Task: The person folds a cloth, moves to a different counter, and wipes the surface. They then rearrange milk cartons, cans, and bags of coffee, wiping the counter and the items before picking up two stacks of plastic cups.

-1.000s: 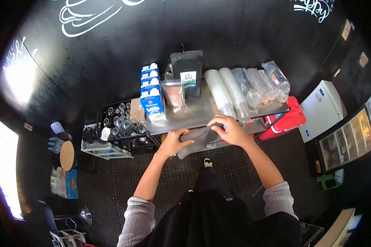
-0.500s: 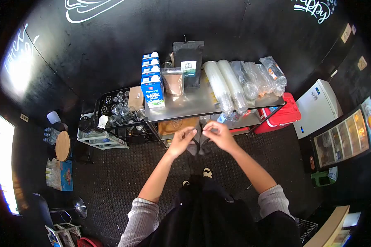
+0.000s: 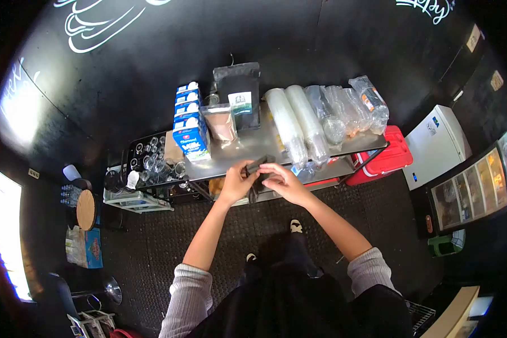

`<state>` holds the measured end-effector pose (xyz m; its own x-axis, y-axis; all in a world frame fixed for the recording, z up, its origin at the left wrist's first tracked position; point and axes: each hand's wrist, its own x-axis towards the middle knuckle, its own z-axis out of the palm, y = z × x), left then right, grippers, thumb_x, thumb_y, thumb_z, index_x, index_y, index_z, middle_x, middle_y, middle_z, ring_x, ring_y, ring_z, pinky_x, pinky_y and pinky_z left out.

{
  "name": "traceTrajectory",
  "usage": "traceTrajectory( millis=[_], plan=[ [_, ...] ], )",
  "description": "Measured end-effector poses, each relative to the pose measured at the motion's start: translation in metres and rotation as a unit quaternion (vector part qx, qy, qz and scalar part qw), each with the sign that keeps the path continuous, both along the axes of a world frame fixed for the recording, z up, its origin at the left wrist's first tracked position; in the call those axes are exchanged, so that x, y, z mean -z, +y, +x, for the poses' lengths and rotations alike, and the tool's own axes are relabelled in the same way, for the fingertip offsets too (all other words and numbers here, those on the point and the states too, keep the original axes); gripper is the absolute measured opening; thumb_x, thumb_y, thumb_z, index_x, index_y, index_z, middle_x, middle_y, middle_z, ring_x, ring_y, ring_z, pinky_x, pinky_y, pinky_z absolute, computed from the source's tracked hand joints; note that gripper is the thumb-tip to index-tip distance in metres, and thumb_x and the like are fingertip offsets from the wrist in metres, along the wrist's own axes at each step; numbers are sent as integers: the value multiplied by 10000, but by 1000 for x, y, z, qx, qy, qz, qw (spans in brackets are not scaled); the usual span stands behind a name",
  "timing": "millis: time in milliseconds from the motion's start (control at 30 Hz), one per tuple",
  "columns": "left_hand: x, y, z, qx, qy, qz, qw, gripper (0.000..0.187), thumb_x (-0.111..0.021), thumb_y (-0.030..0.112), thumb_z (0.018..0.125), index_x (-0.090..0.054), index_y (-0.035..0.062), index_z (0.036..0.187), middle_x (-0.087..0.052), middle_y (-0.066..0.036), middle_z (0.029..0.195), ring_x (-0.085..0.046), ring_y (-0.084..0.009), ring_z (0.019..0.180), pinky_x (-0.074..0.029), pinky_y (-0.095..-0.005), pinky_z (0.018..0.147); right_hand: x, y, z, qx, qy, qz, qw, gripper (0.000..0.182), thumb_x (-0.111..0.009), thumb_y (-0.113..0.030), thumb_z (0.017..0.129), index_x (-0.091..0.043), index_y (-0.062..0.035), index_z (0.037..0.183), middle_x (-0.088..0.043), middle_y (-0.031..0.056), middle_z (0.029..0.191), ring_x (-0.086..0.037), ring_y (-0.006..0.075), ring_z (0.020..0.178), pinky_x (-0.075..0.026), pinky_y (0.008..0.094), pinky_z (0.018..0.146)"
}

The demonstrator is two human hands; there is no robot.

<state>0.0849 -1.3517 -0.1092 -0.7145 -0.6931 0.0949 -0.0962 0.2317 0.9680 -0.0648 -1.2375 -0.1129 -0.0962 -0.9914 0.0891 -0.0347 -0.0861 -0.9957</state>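
A dark grey cloth (image 3: 254, 168) is bunched between my hands at the front edge of the metal shelf table (image 3: 231, 158). My left hand (image 3: 238, 183) is closed round the cloth, thumb and fingers pinching it. My right hand (image 3: 281, 183) touches the cloth's right side, its fingers bent; the fingertips are partly lost against the dark fabric. Behind the hands stand blue milk cartons (image 3: 190, 135), a clear pouch of brown powder (image 3: 222, 124) and a tall black bag (image 3: 239, 93). Long stacks of plastic cups (image 3: 287, 124) lie right of them.
Glassware (image 3: 158, 163) stands on a black rack at the left. To the right are a red cooler box (image 3: 386, 158), a white freezer (image 3: 436, 146) and a glass-door display (image 3: 470, 188). A round wooden stool top (image 3: 86, 209) is at far left.
Both hands have moved a little up and left with the cloth, which is now gathered up between them instead of hanging down. The view has shifted slightly.
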Motion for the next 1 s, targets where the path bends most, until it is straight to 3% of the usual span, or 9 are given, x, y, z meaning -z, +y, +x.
traceTrajectory(
  millis=[133, 333, 400, 433, 500, 633, 767, 900, 1000],
  plan=[
    [-5, -27, -50, -113, 2, -299, 947, 222, -622, -13, 737, -603, -8, 958, -604, -196, 916, -595, -367, 861, -469, -359, 787, -6, -4, -65, 50, 36, 16, 998, 402, -602, -94, 862, -470, -45, 1239, -544, 98, 1205, -596, 134, 857, -484, 263, 764],
    [99, -33, -105, -113, -221, -362, 899, 383, -647, 32, 703, -545, 26, 1072, -586, -167, 980, -561, -378, 935, -457, -420, 838, 82, 5, -176, 107, 77, 207, 969, 544, -680, -239, 814, -451, 9, 1241, -568, 156, 1158, -599, 215, 961, -485, 308, 813],
    [148, -40, -128, -66, -137, -187, 971, 480, -677, 122, 746, -487, 22, 1176, -582, -172, 1041, -566, -342, 969, -450, -399, 856, 114, -2, -192, 88, 93, 259, 957, 576, -673, -272, 821, -422, -67, 1298, -514, 116, 1239, -579, 212, 987, -499, 305, 719],
    [172, -38, -141, -67, -140, -185, 970, 480, -677, 122, 746, -487, 22, 1176, -582, -172, 1041, -566, -342, 969, -450, -399, 856, 125, -7, -193, 77, 53, 250, 964, 642, -686, -296, 805, -401, -14, 1307, -488, 150, 1272, -575, 226, 999, -494, 327, 768],
    [206, -29, -168, -125, -39, 43, 990, 541, -666, 227, 817, -431, -9, 1243, -570, -180, 1115, -559, -271, 1007, -435, -356, 873, 156, -23, -195, 55, 75, 221, 971, 694, -698, -269, 790, -361, 52, 1305, -484, 191, 1263, -572, 244, 1003, -465, 344, 849],
    [155, -6, -202, -118, -52, 343, 930, 631, -633, 352, 852, -399, -45, 1282, -546, -136, 1176, -510, -204, 1078, -398, -310, 921, 151, -42, -177, 98, 3, 235, 967, 649, -701, -210, 778, -372, 53, 1272, -521, 185, 1190, -565, 228, 1010, -454, 345, 858],
    [111, -2, -213, -179, -129, 325, 920, 690, -643, 384, 836, -382, -43, 1311, -527, -147, 1214, -481, -220, 1130, -390, -309, 935, 144, -47, -180, 72, -105, 232, 965, 650, -722, -261, 762, -400, 21, 1250, -551, 144, 1139, -551, 193, 1026, -474, 332, 801],
    [144, -23, -193, -107, -87, 409, 902, 753, -646, 433, 813, -368, -22, 1345, -470, -167, 1295, -449, -254, 1182, -376, -358, 960, 99, -50, -175, 3, -126, 313, 942, 773, -742, -426, 712, -398, -19, 1272, -557, 99, 1134, -568, 171, 975, -485, 260, 694],
    [103, -18, -194, -105, -56, 451, 885, 768, -639, 460, 806, -367, -5, 1354, -464, -172, 1304, -437, -284, 1211, -351, -424, 992, 94, -49, -163, 44, -99, 296, 949, 775, -742, -446, 716, -404, -22, 1270, -568, 96, 1106, -567, 157, 950, -483, 251, 665]
  ],
)
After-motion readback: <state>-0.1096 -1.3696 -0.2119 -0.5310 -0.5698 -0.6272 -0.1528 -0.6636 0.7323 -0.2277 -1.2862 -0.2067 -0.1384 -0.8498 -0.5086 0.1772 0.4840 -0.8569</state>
